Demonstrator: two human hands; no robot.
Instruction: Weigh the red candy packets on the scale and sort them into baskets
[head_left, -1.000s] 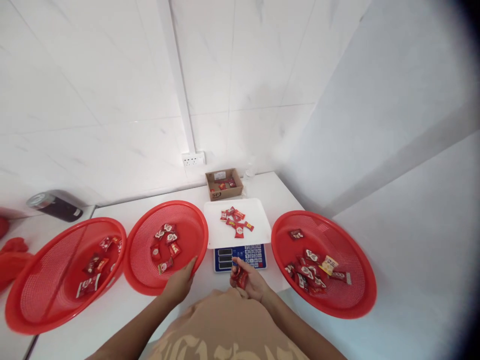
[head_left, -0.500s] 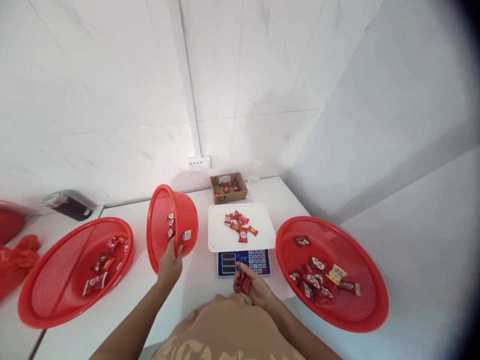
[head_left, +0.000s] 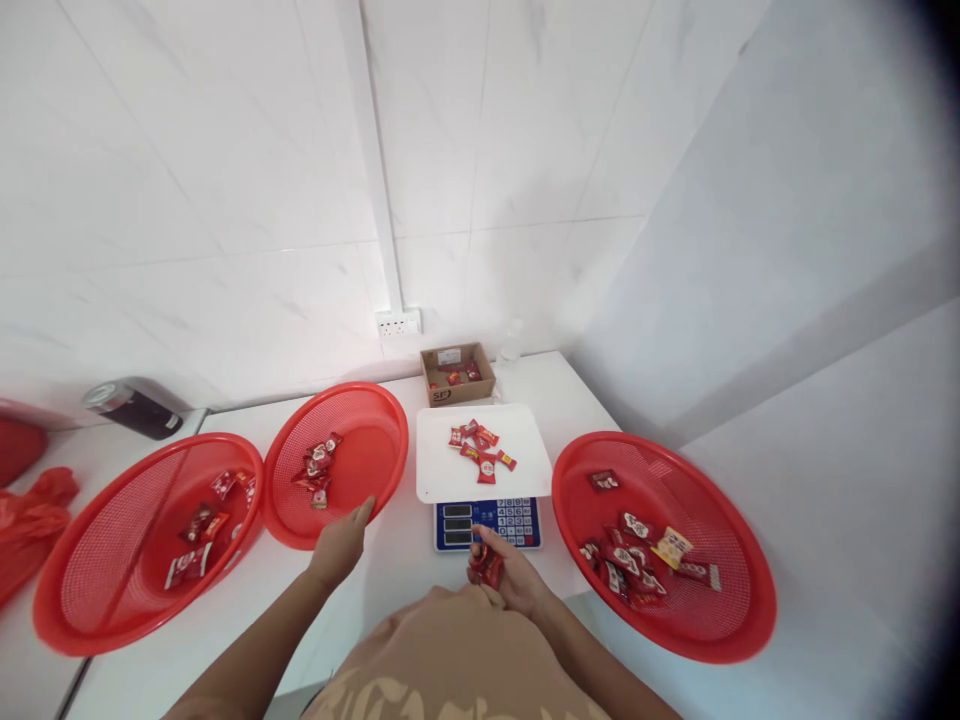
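Observation:
My left hand [head_left: 341, 545] rests at the near rim of the middle red basket [head_left: 375, 470], which lies flat with several red candies [head_left: 315, 462] in it; the fingers are partly stretched against the rim. My right hand [head_left: 504, 578] is closed on a few red wrapped candies [head_left: 486, 566] just in front of the blue scale [head_left: 489, 521]. The scale's white tray [head_left: 450, 470] carries several red candies [head_left: 480, 450].
A large red basket [head_left: 97, 610] with candies sits at the left and another [head_left: 720, 625] at the right. A small cardboard box [head_left: 457, 373] stands behind the scale by the wall socket [head_left: 398, 322]. A dark container [head_left: 135, 406] and red bags [head_left: 30, 510] lie far left.
The middle basket, tipped up on its edge by my left hand half a second ago, is back flat on the table, its candies shifted. My right hand stays put.

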